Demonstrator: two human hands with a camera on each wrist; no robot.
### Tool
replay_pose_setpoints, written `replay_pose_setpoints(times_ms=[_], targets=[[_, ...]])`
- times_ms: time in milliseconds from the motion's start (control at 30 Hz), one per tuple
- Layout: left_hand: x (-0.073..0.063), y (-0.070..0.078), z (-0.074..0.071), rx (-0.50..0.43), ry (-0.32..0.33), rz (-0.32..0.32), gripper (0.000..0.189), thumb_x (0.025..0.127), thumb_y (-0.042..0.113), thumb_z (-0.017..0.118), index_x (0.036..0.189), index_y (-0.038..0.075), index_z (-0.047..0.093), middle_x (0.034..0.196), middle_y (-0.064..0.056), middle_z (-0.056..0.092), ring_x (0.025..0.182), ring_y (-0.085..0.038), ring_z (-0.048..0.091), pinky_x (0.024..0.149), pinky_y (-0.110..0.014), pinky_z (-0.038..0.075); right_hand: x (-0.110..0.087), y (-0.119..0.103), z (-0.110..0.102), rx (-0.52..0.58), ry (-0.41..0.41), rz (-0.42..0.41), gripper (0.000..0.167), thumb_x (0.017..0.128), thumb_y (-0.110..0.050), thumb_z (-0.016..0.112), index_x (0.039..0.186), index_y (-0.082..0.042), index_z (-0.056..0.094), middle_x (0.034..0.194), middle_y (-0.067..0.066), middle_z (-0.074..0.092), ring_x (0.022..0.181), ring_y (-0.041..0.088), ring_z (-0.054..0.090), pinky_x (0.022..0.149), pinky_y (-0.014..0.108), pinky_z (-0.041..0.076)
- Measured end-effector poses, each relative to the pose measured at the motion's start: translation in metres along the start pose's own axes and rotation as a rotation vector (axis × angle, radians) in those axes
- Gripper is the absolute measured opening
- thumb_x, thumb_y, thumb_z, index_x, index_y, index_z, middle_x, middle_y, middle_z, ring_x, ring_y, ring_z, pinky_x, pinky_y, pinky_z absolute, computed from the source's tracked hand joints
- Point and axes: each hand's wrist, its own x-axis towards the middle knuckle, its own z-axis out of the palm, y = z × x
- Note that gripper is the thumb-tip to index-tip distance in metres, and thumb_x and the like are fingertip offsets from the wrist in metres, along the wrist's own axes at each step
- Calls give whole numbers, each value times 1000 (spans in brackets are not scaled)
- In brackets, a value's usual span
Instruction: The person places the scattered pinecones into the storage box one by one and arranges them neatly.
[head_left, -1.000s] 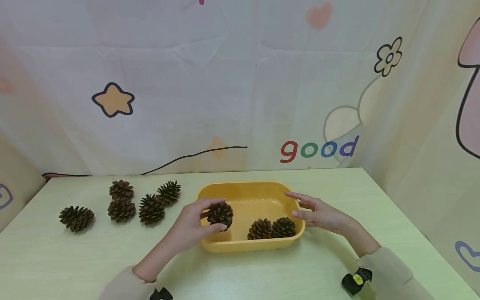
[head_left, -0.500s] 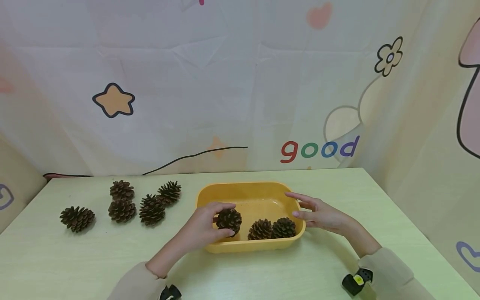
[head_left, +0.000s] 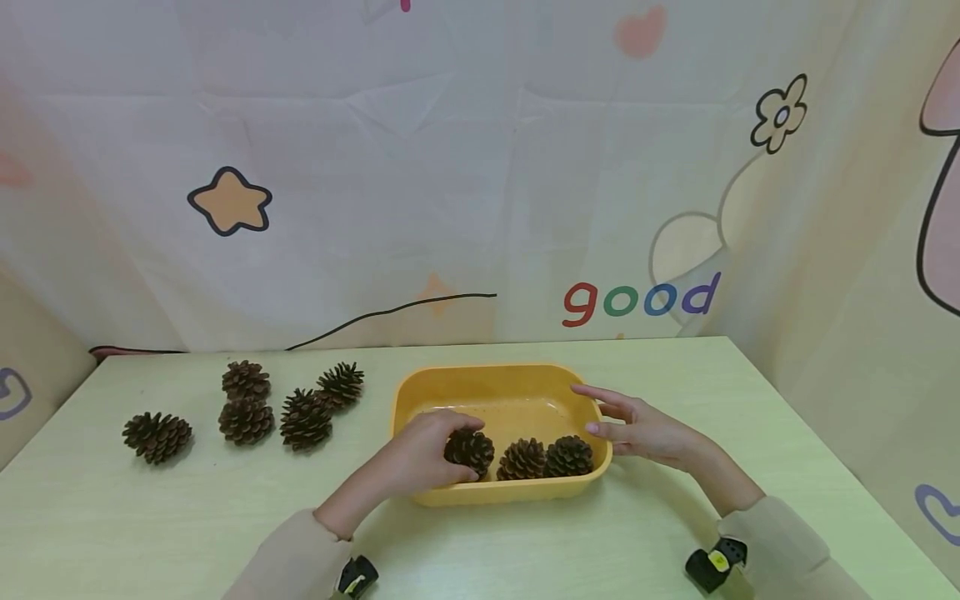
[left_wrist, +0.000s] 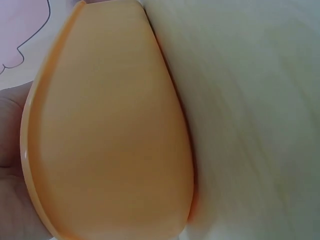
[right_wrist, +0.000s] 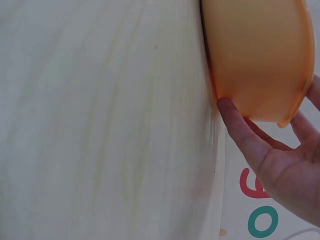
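Observation:
My left hand [head_left: 431, 454] reaches over the near left part of a yellow plastic basin [head_left: 487, 493] and holds a brown pine cone [head_left: 470, 452] between thumb and fingers, low inside it. Two more pine cones, one in the middle [head_left: 521, 459] and one to the right [head_left: 568, 456], sit along the basin's near wall. At the right end my right hand [head_left: 648, 431] grips the rim, with the thumb at the edge and fingertips against the outer wall [right_wrist: 260, 60]. In the left wrist view the basin's wall [left_wrist: 110, 125] hides the held pine cone.
Several loose pine cones lie on the table's left side, among them a lone one [head_left: 157, 437] and a leaning pair [head_left: 305, 419]. A printed cloth backdrop [head_left: 375, 208] rises behind the pale table [head_left: 675, 367].
My left hand has moved right and down with its pine cone, deeper into the basin and close to the other two. The right hand stays at the rim.

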Motion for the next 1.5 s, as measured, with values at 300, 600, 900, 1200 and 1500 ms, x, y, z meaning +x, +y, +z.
replay_pose_setpoints(times_ms=[300, 600, 900, 1200, 1500], targets=[[6, -2, 2, 24, -55, 6, 51, 76, 15, 74, 121, 0, 56, 120, -9, 58, 112, -27, 52, 93, -40, 44, 0, -2, 1, 20, 20, 18, 71, 89, -29, 59, 145, -10, 20, 148, 27, 4, 129, 48, 25, 89, 41, 47], [9, -2, 1, 21, -82, 22, 46, 77, 16, 74, 117, 1, 59, 116, -8, 60, 107, -26, 54, 89, -39, 46, 1, -1, 1, 33, 21, 30, 70, 89, -27, 59, 145, -11, 21, 148, 27, 3, 129, 48, 22, 89, 42, 47], [12, -4, 4, -11, -100, 27, 44, 78, 17, 73, 117, 2, 59, 115, -8, 60, 108, -25, 54, 88, -38, 47, 2, 1, 0, 46, 23, 32, 71, 88, -27, 60, 145, -12, 22, 148, 28, 4, 128, 47, 27, 88, 41, 48], [14, -2, 3, -39, -139, 10, 43, 80, 17, 71, 118, 4, 58, 116, -9, 59, 105, -24, 55, 83, -38, 48, 2, 1, -1, 44, 23, 33, 71, 88, -27, 60, 145, -11, 21, 147, 29, 6, 126, 45, 31, 88, 41, 48], [15, -2, 3, -44, -175, 15, 45, 81, 15, 70, 121, 3, 55, 119, -10, 57, 111, -25, 53, 87, -38, 47, 2, 1, 0, 49, 13, 24, 70, 89, -26, 59, 146, -11, 20, 147, 29, 5, 127, 46, 30, 89, 41, 48]])
